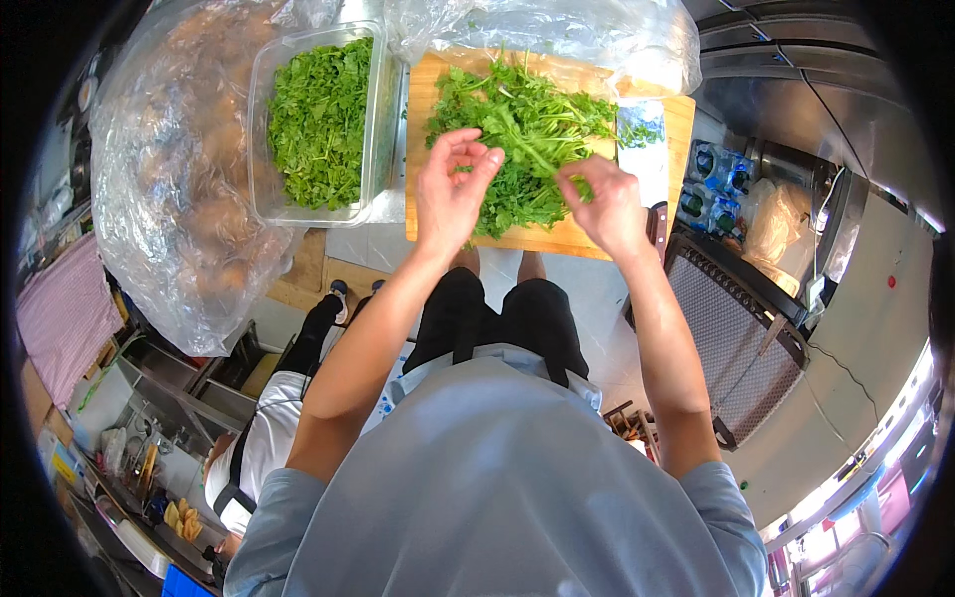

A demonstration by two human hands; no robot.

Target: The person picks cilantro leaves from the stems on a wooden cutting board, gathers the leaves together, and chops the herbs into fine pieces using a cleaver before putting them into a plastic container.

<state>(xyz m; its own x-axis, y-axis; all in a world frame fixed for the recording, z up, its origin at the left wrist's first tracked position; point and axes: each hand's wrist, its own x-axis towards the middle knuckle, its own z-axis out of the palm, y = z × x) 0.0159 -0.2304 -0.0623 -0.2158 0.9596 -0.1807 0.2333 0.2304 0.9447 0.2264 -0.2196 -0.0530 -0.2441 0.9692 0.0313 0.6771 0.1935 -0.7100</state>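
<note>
A loose pile of leafy green herbs, cilantro by its look, covers much of a wooden cutting board. My right hand pinches the stem end of a herb sprig, whose leaves point up and left over the pile. My left hand hovers at the pile's left side with curled fingers, thumb and fingertips apart, and nothing visible in it. At the board's right lies a broad-bladed knife with a dark riveted handle, green bits on its blade. Chopped greens fill a clear plastic container to the left.
A large clear plastic bag of round brownish items bulges beside the container. Clear plastic sheeting overlaps the board's far edge. Packed bottles stand at right. A person in a white top is behind me to the left.
</note>
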